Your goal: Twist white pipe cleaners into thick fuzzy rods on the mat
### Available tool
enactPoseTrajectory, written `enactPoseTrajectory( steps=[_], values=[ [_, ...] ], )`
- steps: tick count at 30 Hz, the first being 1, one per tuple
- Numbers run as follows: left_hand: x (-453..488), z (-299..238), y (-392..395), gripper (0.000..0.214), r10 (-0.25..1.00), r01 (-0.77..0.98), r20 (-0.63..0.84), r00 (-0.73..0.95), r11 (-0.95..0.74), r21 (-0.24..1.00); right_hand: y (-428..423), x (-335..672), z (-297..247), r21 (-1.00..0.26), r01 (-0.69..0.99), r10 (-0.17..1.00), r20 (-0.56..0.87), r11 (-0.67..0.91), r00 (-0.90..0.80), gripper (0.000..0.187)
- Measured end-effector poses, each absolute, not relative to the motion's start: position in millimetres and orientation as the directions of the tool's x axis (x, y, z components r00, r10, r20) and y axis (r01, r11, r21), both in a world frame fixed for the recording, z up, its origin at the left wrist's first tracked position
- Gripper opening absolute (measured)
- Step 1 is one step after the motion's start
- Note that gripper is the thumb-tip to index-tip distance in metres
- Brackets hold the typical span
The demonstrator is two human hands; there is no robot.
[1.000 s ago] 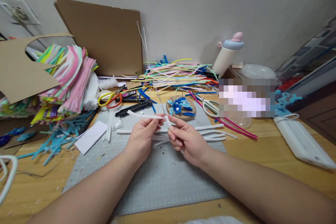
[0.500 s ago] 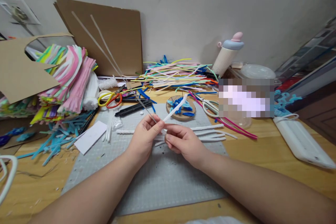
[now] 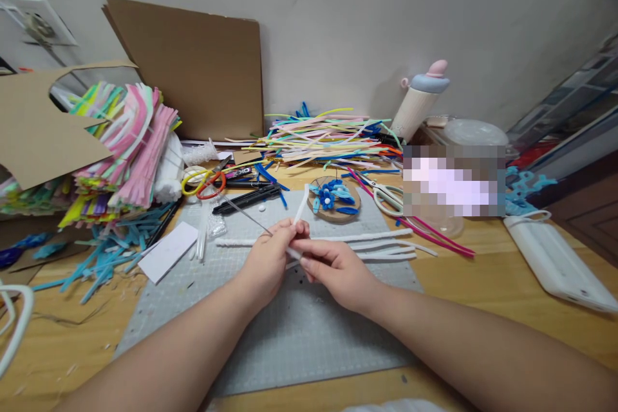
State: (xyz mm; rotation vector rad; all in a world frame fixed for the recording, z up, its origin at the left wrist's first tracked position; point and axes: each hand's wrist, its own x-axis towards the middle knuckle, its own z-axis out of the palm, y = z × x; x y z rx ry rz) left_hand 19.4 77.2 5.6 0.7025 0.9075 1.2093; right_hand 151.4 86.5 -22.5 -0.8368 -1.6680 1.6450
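My left hand [image 3: 270, 257] and my right hand [image 3: 333, 270] meet over the grey cutting mat [image 3: 290, 335], both pinched on a white pipe cleaner [image 3: 300, 206] that sticks up and away between them. A thin metal wire [image 3: 244, 214] runs from my left fingers up to the left. Behind my hands, several more white pipe cleaners [image 3: 381, 244] lie flat on the mat. A small round wooden disc with blue pipe-cleaner flowers [image 3: 333, 198] sits just beyond.
Stacks of coloured pipe cleaners [image 3: 125, 141] lie at the left and a loose heap [image 3: 323, 135] at the back. Scissors [image 3: 205, 181], [image 3: 383, 194], black pens [image 3: 246, 198], cardboard [image 3: 193, 64], a bottle [image 3: 420, 100] and a white case [image 3: 555, 264] surround the mat.
The long wire ends swung from upright down to the left. The white pipe cleaner turned from pointing left to pointing up and right, and my hands closed together.
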Motion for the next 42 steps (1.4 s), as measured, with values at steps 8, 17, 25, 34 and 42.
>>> enactPoseTrajectory(
  steps=[8,17,25,34,42],
  values=[
    [10,6,78,0.01,0.947,-0.676,-0.258,0.192,0.318,0.665,86,149,-15,-0.948,-0.142,0.75,-0.128,-0.285,-0.649,0.04],
    [7,5,81,0.013,0.955,-0.732,-0.246,0.167,0.287,0.617,91,155,-13,-0.789,-0.385,0.741,-0.127,-0.478,-0.66,0.036],
    [7,-8,88,0.016,0.969,-0.69,-0.246,-0.035,0.155,0.707,94,155,-9,-0.781,-0.415,0.79,-0.158,-0.467,-0.592,0.035],
    [8,-6,83,0.015,0.979,-0.355,0.023,-0.204,-0.096,0.93,94,152,-13,-0.827,-0.391,0.829,-0.149,-0.404,-0.54,0.043],
    [10,-2,84,0.024,0.972,-0.301,0.064,-0.227,-0.132,0.945,87,146,-14,-0.906,-0.245,0.831,-0.174,-0.345,-0.529,0.033]
  ],
)
